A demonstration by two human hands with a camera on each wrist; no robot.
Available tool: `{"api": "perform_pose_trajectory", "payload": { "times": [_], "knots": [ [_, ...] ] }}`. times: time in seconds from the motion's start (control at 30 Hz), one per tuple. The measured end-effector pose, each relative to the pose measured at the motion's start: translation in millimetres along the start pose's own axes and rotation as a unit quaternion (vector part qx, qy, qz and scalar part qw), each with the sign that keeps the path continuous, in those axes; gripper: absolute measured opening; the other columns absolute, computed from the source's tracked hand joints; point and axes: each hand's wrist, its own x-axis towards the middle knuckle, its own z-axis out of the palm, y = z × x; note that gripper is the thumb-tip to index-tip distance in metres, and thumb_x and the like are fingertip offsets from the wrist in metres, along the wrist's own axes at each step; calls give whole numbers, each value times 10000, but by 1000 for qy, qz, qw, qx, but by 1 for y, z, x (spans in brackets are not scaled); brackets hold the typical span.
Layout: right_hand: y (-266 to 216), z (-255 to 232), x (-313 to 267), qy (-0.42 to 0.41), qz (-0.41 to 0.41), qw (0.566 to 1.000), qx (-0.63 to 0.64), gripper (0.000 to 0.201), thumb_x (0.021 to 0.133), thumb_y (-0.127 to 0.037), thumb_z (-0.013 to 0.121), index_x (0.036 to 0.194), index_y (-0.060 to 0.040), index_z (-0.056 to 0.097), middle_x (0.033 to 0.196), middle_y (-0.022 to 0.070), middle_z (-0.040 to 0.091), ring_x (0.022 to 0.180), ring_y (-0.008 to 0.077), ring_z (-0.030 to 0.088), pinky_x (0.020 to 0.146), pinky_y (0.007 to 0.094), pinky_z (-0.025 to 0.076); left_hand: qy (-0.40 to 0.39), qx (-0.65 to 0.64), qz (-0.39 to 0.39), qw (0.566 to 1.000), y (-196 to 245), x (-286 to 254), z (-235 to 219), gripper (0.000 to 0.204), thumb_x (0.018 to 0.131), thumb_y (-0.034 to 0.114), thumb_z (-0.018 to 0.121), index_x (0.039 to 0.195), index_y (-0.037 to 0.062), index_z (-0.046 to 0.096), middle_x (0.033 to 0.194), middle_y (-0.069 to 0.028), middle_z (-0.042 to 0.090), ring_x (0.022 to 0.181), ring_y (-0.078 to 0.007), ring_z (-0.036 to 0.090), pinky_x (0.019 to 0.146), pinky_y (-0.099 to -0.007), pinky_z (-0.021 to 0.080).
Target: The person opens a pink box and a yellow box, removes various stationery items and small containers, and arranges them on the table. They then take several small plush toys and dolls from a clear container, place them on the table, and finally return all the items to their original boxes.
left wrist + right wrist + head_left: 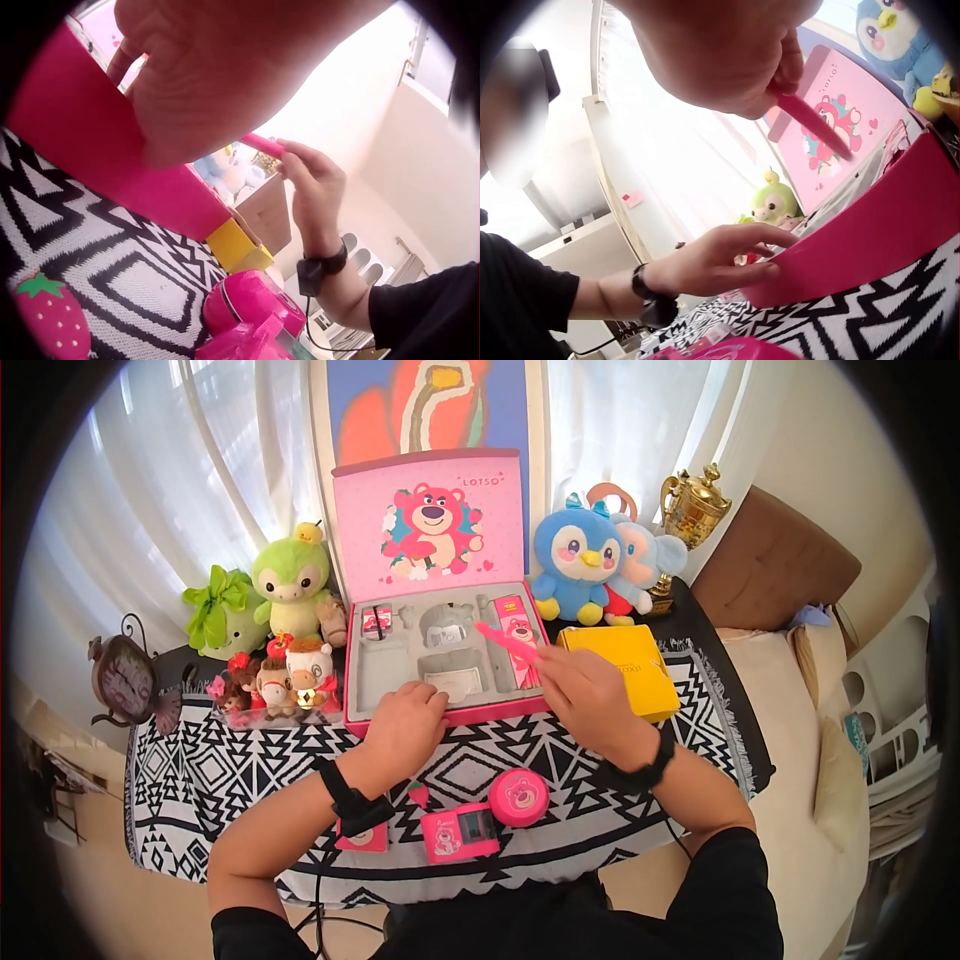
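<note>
A pink gift box [490, 710] stands with its bear-printed lid [435, 535] raised; its grey insert has several recesses. My right hand [592, 695] pinches a slim pink stick-shaped item [494, 635] above the insert's right side. In the right wrist view this item [814, 125] looks long and flat, one end hidden in the fingers. My left hand [408, 728] rests on the box's front edge, fingers reaching over the rim. Inside lie a long pink bear-printed pack [517, 645] at the right and a small pink printed piece [378, 622] at the upper left.
Before the box lie a round pink case [519, 797], a pink block-shaped item [460, 834], a small strawberry piece [418, 794] and a flat pink square [362, 836]. A yellow box [630, 670], a blue plush [580, 555], a green plush [290, 575] and a trophy [697, 500] stand around.
</note>
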Motion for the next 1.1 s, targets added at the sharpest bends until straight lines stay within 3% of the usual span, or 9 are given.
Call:
{"api": "perform_pose_trajectory", "payload": {
  "times": [0.17, 0.43, 0.53, 0.63, 0.8, 0.9, 0.97, 1.1],
  "knots": [
    [-26, -42, -62, -46, -48, 997, 38, 246, 750, 43, 772, 984, 0, 709, 1036, 165, 752, 724, 277, 710, 608, 347, 566, -4, 2, 16, 1000, -1, 0, 3, 255, 825, 101, 702, 1068, 27, 674, 991, -115, 689, 1024, -323, 642, 853, -429, 547],
    [-31, -62, -141, -132, -26, 989, 67, 237, 751, -5, 777, 976, -10, 702, 1030, 127, 722, 749, 251, 699, 608, 336, 561, -15, 17, 20, 1000, 1, 3, 1, 218, 832, 110, 697, 1039, 45, 677, 983, -103, 692, 1004, -318, 647, 830, -446, 538],
    [-37, -62, -126, -190, -16, 978, 86, 226, 752, -65, 793, 952, -27, 693, 1016, 104, 697, 764, 249, 681, 646, 349, 551, -22, 30, 5, 999, 2, 4, 4, 194, 840, 120, 691, 1021, 53, 679, 982, -107, 693, 993, -323, 647, 812, -455, 527],
    [-22, -51, -90, -228, 50, 970, 71, 214, 807, -156, 779, 953, -34, 680, 965, 114, 648, 841, 310, 639, 728, 408, 527, -37, 35, 0, 999, 6, 7, -1, 166, 844, 119, 684, 998, 55, 679, 979, -115, 692, 981, -336, 648, 802, -459, 522],
    [36, 6, -28, -170, 160, 972, -26, 223, 873, -236, 715, 933, -23, 688, 935, 171, 604, 905, 374, 601, 768, 480, 502, -23, 43, 4, 999, 15, 10, 3, 134, 839, 93, 667, 962, 41, 676, 925, -128, 683, 890, -351, 661, 756, -472, 539],
    [62, 37, 1, -208, 221, 951, -50, 311, 911, -299, 683, 1016, -6, 705, 999, 194, 620, 948, 376, 627, 818, 470, 518, -30, 49, 6, 998, 14, 11, 2, 131, 840, 83, 660, 963, 42, 678, 913, -132, 684, 860, -352, 667, 737, -472, 544],
    [66, 47, 15, -286, 300, 906, -82, 358, 908, -330, 677, 1015, 11, 706, 1015, 226, 625, 966, 393, 646, 833, 485, 530, -30, 54, 4, 998, 13, 10, 2, 116, 845, 78, 656, 953, 45, 681, 905, -131, 685, 854, -350, 670, 733, -466, 546],
    [62, 57, 28, -293, 370, 877, -87, 326, 857, -283, 714, 1011, 2, 743, 1089, 283, 676, 1014, 417, 683, 852, 475, 564, -18, 59, 16, 998, 12, 10, 7, 54, 839, 96, 611, 880, 79, 642, 889, -95, 680, 853, -320, 671, 716, -461, 530]
  ]
}}
